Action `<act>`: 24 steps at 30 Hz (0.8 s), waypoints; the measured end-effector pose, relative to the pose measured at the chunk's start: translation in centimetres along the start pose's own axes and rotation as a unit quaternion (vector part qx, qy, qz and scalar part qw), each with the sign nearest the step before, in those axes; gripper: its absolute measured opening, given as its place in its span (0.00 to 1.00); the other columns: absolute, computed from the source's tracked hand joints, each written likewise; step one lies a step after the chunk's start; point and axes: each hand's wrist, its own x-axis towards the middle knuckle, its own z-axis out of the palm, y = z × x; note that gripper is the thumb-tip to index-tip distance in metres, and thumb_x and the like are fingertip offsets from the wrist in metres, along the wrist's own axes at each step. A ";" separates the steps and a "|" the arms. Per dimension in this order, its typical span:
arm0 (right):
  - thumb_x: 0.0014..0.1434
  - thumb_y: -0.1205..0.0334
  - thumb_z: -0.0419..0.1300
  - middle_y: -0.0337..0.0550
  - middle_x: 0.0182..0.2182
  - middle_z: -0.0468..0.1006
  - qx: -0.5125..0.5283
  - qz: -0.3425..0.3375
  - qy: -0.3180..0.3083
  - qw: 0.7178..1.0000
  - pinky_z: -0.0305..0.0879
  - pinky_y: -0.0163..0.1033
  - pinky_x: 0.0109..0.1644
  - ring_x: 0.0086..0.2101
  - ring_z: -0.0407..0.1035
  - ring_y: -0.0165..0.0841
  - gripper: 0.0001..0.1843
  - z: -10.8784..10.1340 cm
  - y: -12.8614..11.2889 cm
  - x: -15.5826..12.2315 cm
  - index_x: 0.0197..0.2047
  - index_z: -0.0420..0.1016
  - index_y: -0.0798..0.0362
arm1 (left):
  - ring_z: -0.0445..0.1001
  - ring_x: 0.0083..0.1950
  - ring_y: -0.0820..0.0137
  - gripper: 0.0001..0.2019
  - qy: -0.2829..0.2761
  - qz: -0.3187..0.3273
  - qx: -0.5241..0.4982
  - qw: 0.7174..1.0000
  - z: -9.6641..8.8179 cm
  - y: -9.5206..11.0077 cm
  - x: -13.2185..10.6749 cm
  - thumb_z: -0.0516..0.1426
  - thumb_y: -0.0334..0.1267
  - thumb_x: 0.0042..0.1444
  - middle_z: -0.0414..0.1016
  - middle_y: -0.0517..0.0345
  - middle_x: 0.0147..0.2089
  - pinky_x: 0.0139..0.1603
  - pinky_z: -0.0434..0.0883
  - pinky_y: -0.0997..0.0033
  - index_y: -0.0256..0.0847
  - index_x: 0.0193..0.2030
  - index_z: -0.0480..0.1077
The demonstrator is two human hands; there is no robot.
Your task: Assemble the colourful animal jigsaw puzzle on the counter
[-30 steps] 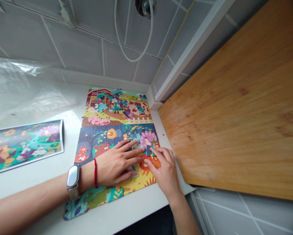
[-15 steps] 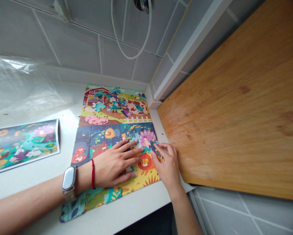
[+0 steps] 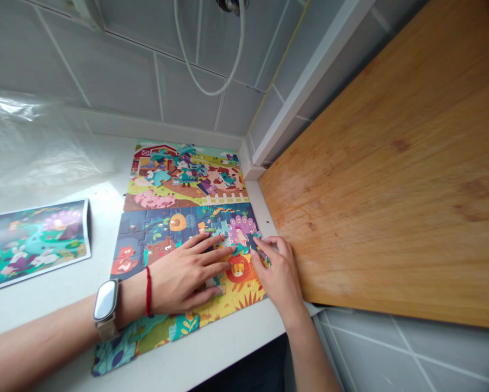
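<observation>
A jigsaw puzzle [image 3: 134, 242] with forest animals lies on the white counter, its pieces largely joined. My left hand [image 3: 187, 272], with a watch and a red cord at the wrist, rests flat across its middle, fingers spread. It covers part of the picture beside the bear. At the puzzle's right edge my right hand [image 3: 277, 267] has thumb and index finger on a small dark puzzle piece [image 3: 252, 243], just below the purple peacock and above the orange lion. The fingertips partly hide this piece, so its fit with its neighbours is unclear.
Several loose pieces [image 3: 159, 177] lie on the farm picture [image 3: 150, 200] behind. A printed picture sheet [image 3: 36, 245] and clear plastic [image 3: 32, 141] are on the left. A wooden board [image 3: 383, 179] stands close on the right. A white cable [image 3: 211, 92] hangs by the tiled wall.
The view has shifted slightly, so the counter and puzzle appear a little further left. Both hands keep nearly the same places on the puzzle.
</observation>
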 end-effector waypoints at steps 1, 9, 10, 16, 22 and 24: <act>0.66 0.63 0.63 0.50 0.46 0.76 -0.002 0.001 -0.005 1.000 0.72 0.53 0.57 0.49 0.71 0.45 0.17 -0.1 0.0 0.1 0.57 0.83 0.49 | 0.59 0.77 0.48 0.22 -0.004 0.000 0.003 1.000 0.0 0.0 0.0 0.57 0.49 0.69 0.66 0.54 0.74 0.78 0.55 0.42 0.49 0.67 0.70; 0.65 0.64 0.63 0.50 0.45 0.75 -0.024 -0.005 -0.010 1.000 0.72 0.53 0.57 0.48 0.71 0.45 0.20 -0.2 -0.4 0.2 0.59 0.82 0.46 | 0.57 0.78 0.46 0.23 -0.021 -0.002 0.014 1.000 -0.1 0.0 0.1 0.56 0.49 0.70 0.64 0.57 0.76 0.78 0.53 0.41 0.48 0.69 0.68; 0.65 0.64 0.63 0.50 0.45 0.75 -0.024 -0.004 -0.010 1.000 0.71 0.53 0.57 0.48 0.71 0.45 0.20 -0.2 -0.5 0.2 0.59 0.83 0.46 | 0.57 0.78 0.46 0.23 -0.020 -0.002 0.013 1.000 -0.1 0.0 0.0 0.56 0.49 0.70 0.64 0.57 0.76 0.78 0.53 0.41 0.49 0.69 0.68; 0.66 0.62 0.64 0.49 0.44 0.75 -0.015 0.016 -0.033 0.999 0.71 0.51 0.57 0.47 0.71 0.44 0.20 -0.5 -0.6 0.5 0.60 0.83 0.47 | 0.57 0.78 0.47 0.23 -0.026 0.001 0.016 1.000 -0.2 -0.1 0.0 0.56 0.49 0.70 0.63 0.57 0.76 0.78 0.53 0.41 0.49 0.69 0.68; 0.66 0.60 0.64 0.49 0.44 0.75 0.012 0.036 -0.059 0.998 0.71 0.50 0.57 0.47 0.71 0.43 0.20 -1.0 -0.2 1.0 0.60 0.82 0.47 | 0.56 0.78 0.47 0.23 -0.035 -0.005 0.018 0.999 -0.3 0.1 0.1 0.55 0.49 0.70 0.62 0.59 0.77 0.78 0.54 0.40 0.49 0.69 0.68; 0.65 0.60 0.65 0.49 0.44 0.76 0.021 0.046 -0.061 0.997 0.71 0.51 0.58 0.48 0.72 0.44 0.21 -1.0 -0.1 1.1 0.61 0.81 0.49 | 0.57 0.78 0.47 0.23 -0.033 -0.005 0.019 0.999 -0.3 0.1 0.1 0.55 0.49 0.70 0.62 0.58 0.77 0.78 0.54 0.40 0.48 0.68 0.69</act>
